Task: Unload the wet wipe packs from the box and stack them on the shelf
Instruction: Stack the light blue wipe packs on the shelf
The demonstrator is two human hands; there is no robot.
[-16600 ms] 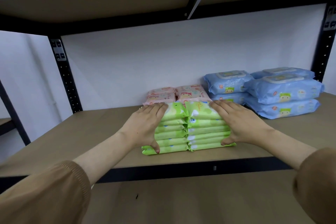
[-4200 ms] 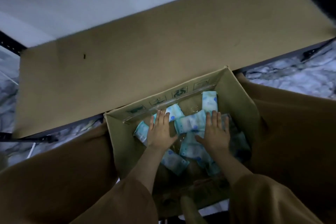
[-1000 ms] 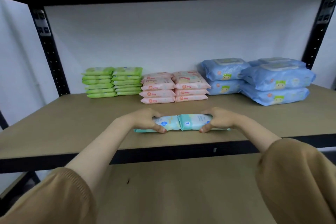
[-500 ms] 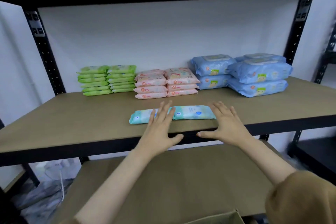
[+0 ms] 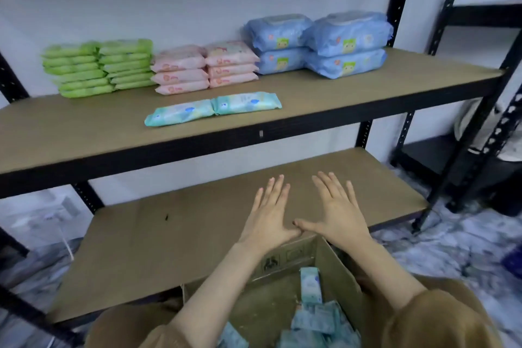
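Left hand [image 5: 268,215] and right hand [image 5: 336,212] hover flat, fingers straight and spread, holding nothing, above the cardboard box [image 5: 293,256] of crinkly teal packs [image 5: 310,284]. 2 flat packs [image 5: 213,107] lie end to end on the smooth brown shelf [image 5: 84,133].

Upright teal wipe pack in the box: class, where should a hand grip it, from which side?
Pinch the upright teal wipe pack by its top end, from above: it stands against the cardboard box wall, rising above the loose packs.

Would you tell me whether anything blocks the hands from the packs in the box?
Nothing visible does: the box is open-topped, the teal packs lie exposed inside, and the left hand and right hand hover empty near its far wall.
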